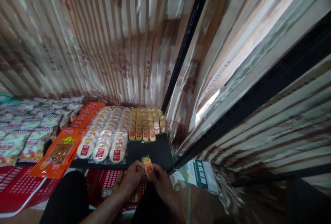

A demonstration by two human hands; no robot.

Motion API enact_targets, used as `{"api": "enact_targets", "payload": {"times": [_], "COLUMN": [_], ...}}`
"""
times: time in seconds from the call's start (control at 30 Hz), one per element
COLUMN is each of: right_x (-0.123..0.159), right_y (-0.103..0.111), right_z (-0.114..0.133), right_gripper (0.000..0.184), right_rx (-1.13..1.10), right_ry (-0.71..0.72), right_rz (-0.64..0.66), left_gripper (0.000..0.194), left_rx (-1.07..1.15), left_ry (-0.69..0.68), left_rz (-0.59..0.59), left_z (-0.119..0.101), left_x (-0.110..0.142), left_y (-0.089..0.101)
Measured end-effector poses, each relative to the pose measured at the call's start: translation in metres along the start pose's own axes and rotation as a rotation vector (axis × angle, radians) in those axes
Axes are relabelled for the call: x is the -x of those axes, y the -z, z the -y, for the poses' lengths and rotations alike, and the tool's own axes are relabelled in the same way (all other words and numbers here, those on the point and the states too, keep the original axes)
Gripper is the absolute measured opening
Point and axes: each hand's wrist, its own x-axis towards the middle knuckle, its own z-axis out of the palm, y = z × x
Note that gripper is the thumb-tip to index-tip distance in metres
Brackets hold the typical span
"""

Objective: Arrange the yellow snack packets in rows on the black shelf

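Observation:
A small yellow wrapped snack [147,167] with a red-and-white label is held upright between my two hands, just in front of the black shelf [152,149]. The fingers of my left hand [134,175] pinch its left side. On its right edge, my right hand [160,179] grips it with the thumb and fingers. Beyond my hands, rows of similar yellow snacks [142,129] stand on the shelf's right end. Below my left forearm, a red basket [107,179] holds more wrapped pieces, partly hidden by my arms and knees.
Left of the yellow snacks lie rows of round white crackers [100,149], orange packets [60,151] and white-blue bags [36,144]. A black upright post [183,51] and a slanting black beam [232,110] frame the corner. Pleated printed sheeting [124,44] hangs behind. A green-white package [200,175] lies lower right.

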Motion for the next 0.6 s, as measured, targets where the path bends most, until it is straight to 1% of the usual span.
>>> {"api": "enact_targets", "payload": {"times": [0.13, 0.23, 0.33, 0.47, 0.6], "right_x": [-0.003, -0.008, -0.014, -0.025, -0.037], "right_y": [0.006, 0.011, 0.015, 0.016, 0.017], "right_z": [0.005, 0.008, 0.008, 0.000, -0.014], "right_gripper": [0.033, 0.030, 0.030, 0.033, 0.039], "right_rx": [0.066, 0.125, 0.136, 0.102, 0.148], "right_ry": [0.016, -0.001, 0.006, 0.045, 0.054], "right_rz": [-0.007, -0.019, -0.065, -0.196, -0.391], "left_gripper": [0.010, 0.009, 0.006, 0.005, 0.005], "left_rx": [-0.028, -0.044, -0.108, -0.161, -0.173], "left_ry": [0.000, 0.025, 0.087, 0.088, 0.058], "left_rz": [0.011, 0.034, 0.070, 0.090, 0.104], "left_z": [0.000, -0.010, -0.025, -0.039, -0.041], "left_x": [-0.006, -0.010, -0.017, -0.028, -0.037], "left_y": [-0.004, -0.008, -0.013, -0.021, -0.031]}}
